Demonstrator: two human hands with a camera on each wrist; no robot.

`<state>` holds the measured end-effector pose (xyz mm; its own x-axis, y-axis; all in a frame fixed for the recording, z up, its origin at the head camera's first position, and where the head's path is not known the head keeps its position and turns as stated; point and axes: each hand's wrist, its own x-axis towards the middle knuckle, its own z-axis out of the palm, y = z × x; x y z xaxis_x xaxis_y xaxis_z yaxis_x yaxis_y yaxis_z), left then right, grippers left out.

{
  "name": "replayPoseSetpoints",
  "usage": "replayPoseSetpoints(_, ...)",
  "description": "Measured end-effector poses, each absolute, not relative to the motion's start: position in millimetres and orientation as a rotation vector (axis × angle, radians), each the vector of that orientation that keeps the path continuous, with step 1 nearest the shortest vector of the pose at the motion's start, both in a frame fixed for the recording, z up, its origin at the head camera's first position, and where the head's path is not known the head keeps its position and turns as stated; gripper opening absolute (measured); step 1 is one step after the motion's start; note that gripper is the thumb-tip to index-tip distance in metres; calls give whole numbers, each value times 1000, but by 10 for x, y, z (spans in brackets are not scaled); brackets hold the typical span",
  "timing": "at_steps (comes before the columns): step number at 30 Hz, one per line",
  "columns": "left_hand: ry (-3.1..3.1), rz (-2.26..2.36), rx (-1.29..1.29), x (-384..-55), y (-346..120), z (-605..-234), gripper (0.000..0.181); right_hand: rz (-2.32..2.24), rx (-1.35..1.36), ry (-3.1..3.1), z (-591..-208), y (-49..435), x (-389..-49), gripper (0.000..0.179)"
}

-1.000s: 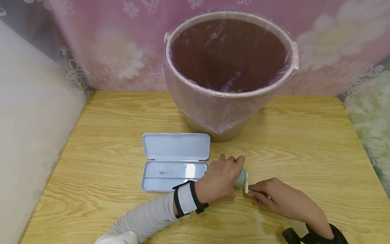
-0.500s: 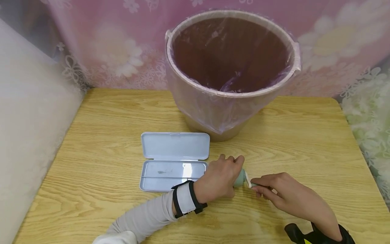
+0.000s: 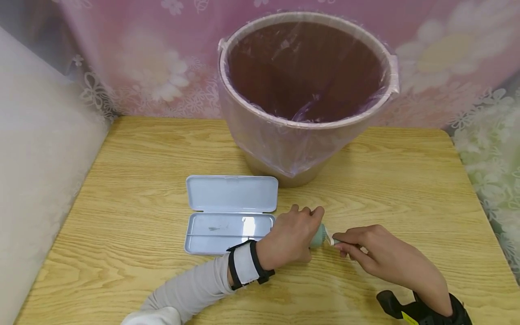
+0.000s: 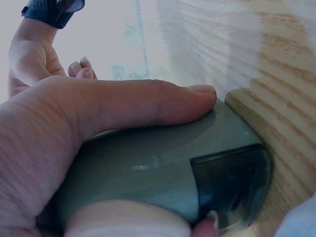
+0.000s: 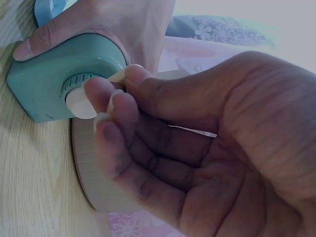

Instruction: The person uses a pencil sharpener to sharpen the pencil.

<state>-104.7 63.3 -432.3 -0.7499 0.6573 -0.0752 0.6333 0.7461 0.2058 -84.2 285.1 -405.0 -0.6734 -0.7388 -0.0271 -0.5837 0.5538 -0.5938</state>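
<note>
A green hand-crank pencil sharpener [image 3: 318,238] lies on the table, mostly covered by my left hand [image 3: 290,238] in the head view. That hand grips its body, the thumb stretched along one side; a dark see-through drawer [image 4: 232,182] shows in the left wrist view. On the sharpener's right end is a white crank [image 3: 329,237]. My right hand [image 3: 379,255] pinches the crank's handle between thumb and fingers, which hide most of it. In the right wrist view the crank's round white hub [image 5: 80,103] faces me. Whether a pencil is inside cannot be seen.
A light-blue pencil case [image 3: 231,194] lies open left of the sharpener, grey smudges on its tray. Behind it stands a large bucket [image 3: 300,144] lined with a thin clear purplish bag. Flowered cloth [image 3: 154,58] hangs behind the wooden table [image 3: 134,180].
The crank has turned: its end pointed toward the person and now points more to the right. My right hand moved slightly up and away with it. My left hand stayed on the sharpener.
</note>
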Motion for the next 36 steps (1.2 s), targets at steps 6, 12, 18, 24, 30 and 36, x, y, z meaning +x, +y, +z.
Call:
replayPoseSetpoints(6, 2803, 248, 1055, -1051, 637, -4335, 52, -839, -1102, 2648, -4056, 2806, -869, 18)
replayPoseSetpoints(12, 2801, 237, 1059, -1054, 623, -4323, 52, -819, -1084, 2646, -4023, 2780, -933, 17)
replayPoseSetpoints(18, 2794, 242, 1045, -1055, 622, -4328, 54, -808, -1000, 2682, -4069, 2731, -1053, 17)
replayPoseSetpoints(24, 2779, 236, 1039, -1049, 639, -4323, 54, -784, -906, 2654, -4186, 2740, -1186, 22)
replayPoseSetpoints(30, 2800, 234, 1064, -1050, 636, -4334, 54, -791, -812, 2497, -4354, 2732, -1255, 20)
replayPoseSetpoints(36, 2840, 240, 1088, -1036, 633, -4344, 49, -827, -739, 2342, -4493, 2706, -1155, 21)
